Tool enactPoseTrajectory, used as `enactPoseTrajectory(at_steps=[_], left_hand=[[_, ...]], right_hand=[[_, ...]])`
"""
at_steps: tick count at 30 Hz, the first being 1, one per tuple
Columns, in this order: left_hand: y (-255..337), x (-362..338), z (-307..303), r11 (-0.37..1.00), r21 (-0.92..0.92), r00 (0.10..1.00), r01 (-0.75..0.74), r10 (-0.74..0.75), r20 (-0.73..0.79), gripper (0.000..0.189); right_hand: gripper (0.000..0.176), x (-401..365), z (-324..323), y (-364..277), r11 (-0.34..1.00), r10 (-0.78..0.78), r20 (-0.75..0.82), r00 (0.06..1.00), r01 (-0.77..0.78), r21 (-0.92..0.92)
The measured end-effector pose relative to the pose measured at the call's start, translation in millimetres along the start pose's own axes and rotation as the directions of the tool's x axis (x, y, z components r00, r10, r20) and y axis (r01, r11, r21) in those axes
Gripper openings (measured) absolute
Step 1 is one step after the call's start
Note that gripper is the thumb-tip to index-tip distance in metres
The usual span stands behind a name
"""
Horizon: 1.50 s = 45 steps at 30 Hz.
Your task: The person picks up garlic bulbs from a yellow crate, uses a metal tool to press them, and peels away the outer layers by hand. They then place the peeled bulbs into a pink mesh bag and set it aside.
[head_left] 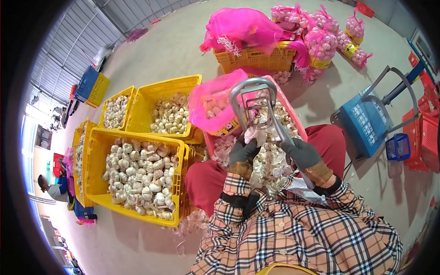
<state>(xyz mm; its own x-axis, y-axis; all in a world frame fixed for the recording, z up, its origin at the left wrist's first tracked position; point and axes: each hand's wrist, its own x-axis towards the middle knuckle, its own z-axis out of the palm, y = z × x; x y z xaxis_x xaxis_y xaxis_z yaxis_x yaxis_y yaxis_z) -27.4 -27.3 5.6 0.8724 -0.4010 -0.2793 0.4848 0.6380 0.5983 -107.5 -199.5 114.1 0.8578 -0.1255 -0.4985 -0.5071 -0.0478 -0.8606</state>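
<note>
My left hand (243, 151), in a dark glove, is closed around a pale garlic bulb (253, 134) just below the head of a grey metal tool. My right hand (302, 154), gloved too, wraps round the long handle of this looped metal cutter (281, 129); its exact kind is hard to make out. Both hands are over a pink crate (293, 112) between my knees, filled with garlic skins and trimmings (268, 167). An open pink mesh bag (201, 103) with several bulbs inside hangs at the crate's left side.
Yellow crates of garlic (133, 219) stand on my left. Ahead, pink netting (243, 27) covers another yellow crate (256, 62), beside filled mesh bags (321, 46). A blue platform scale (364, 121) and red baskets (428, 137) are at right. Another person (57, 190) is far left.
</note>
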Motion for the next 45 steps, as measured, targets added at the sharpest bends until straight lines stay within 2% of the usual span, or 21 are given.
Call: enactPoseTrajectory(at_steps=[3,11,13,14,17,18,21,23,25,26,27,28,29,31,33,35,37,39,43,44,45], left_hand=[[2.6,3.3,13.4,0.998,0.057,0.983,0.020,-0.009,-0.185,0.037],[13.3,-4.2,-12.3,0.970,0.241,0.987,0.017,0.022,-0.157,0.037],[25.3,-1.8,-34.2,0.806,0.570,0.927,-0.161,0.322,-0.193,0.041],[51.1,-12.8,-8.5,0.828,0.475,0.876,-0.297,0.434,-0.210,0.043],[121.2,-3.3,25.6,0.415,0.731,0.652,-0.542,0.756,0.054,0.037],[134.9,11.5,21.4,0.258,0.851,0.599,-0.458,0.797,0.081,0.037],[141.5,83.1,-17.8,0.421,0.666,0.653,-0.616,0.746,0.133,0.032],[142.8,123.7,-66.6,0.075,0.892,0.684,-0.445,0.671,0.285,0.025],[146.2,83.5,-48.0,-0.175,0.930,0.733,-0.323,0.576,0.362,0.018],[135.1,99.9,-64.6,-0.020,0.984,0.752,-0.175,0.643,0.146,0.018],[128.4,101.3,-72.9,-0.216,0.976,0.670,-0.005,0.724,0.164,0.017],[143.5,71.1,-44.0,0.320,0.946,0.800,-0.059,0.582,-0.147,0.013],[145.5,78.8,-55.1,0.318,0.946,0.790,-0.054,0.593,-0.154,0.013],[145.0,97.1,-73.5,0.549,0.654,0.678,-0.521,0.731,-0.073,0.012],[172.6,66.3,-56.1,0.760,0.351,0.749,-0.547,0.632,-0.200,0.007],[194.6,47.5,-68.5,0.719,0.555,0.759,-0.419,0.612,-0.221,0.015],[231.2,13.2,-97.0,-0.224,0.968,0.784,-0.111,0.579,0.224,0.027],[260.4,-32.6,-107.2,-0.602,0.758,0.913,0.250,0.408,0.022,0.034],[282.8,-116.6,-184.6,-0.401,0.392,0.561,0.828,0.609,-0.561,0.039],[282.2,-144.4,-182.5,-0.587,0.334,0.663,0.738,0.534,-0.525,0.025],[277.7,-159.2,-216.4,-0.517,0.293,0.562,0.804,0.502,-0.658,0.026]], right_hand=[[0.038,6.9,3.5,10.5,1.000,0.008,0.012,1.000,-0.008,-0.018],[0.027,77.7,15.7,80.8,0.785,-0.576,-0.252,0.778,0.440,-0.437],[0.027,85.3,15.7,91.3,0.800,-0.562,-0.261,0.785,0.436,-0.412],[0.027,85.4,16.2,91.8,0.802,-0.565,-0.267,0.781,0.443,-0.402],[0.027,86.1,17.5,91.9,0.773,-0.604,-0.242,0.760,0.484,-0.411],[0.026,86.7,18.6,93.3,0.796,-0.582,-0.261,0.770,0.474,-0.377],[0.019,104.3,11.0,116.0,0.838,-0.534,-0.212,0.818,0.479,-0.263],[0.022,138.6,3.0,153.8,0.663,-0.728,-0.196,0.657,0.601,-0.447],[0.018,118.3,14.1,131.2,0.825,-0.565,-0.213,0.797,0.549,-0.132],[0.020,132.9,8.6,147.4,0.791,-0.573,-0.183,0.799,0.598,0.130],[0.023,147.3,-8.4,161.5,0.645,-0.439,0.134,0.888,0.208,0.735],[0.023,127.2,11.3,143.2,0.749,-0.487,-0.072,0.871,0.459,0.478],[0.024,103.1,29.6,117.3,0.773,-0.578,-0.254,0.776,0.620,0.134],[0.025,110.5,20.7,123.3,0.779,-0.582,-0.208,0.786,0.613,0.134],[0.027,113.1,10.5,131.3,0.797,-0.570,-0.161,0.806,0.590,0.130],[0.037,114.2,5.2,133.3,0.793,-0.588,-0.148,0.795,0.603,0.088],[0.037,123.4,1.3,143.1,0.792,-0.587,-0.141,0.797,0.602,0.102],[0.038,117.1,0.7,140.1,0.770,-0.620,-0.133,0.773,0.632,0.088],[0.037,120.4,-4.2,145.4,0.768,-0.605,-0.103,0.789,0.613,0.188],[0.037,117.4,-1.3,142.1,0.772,-0.599,-0.101,0.794,0.607,0.190],[0.037,112.7,3.6,133.9,0.757,-0.625,-0.124,0.771,0.637,0.148]])
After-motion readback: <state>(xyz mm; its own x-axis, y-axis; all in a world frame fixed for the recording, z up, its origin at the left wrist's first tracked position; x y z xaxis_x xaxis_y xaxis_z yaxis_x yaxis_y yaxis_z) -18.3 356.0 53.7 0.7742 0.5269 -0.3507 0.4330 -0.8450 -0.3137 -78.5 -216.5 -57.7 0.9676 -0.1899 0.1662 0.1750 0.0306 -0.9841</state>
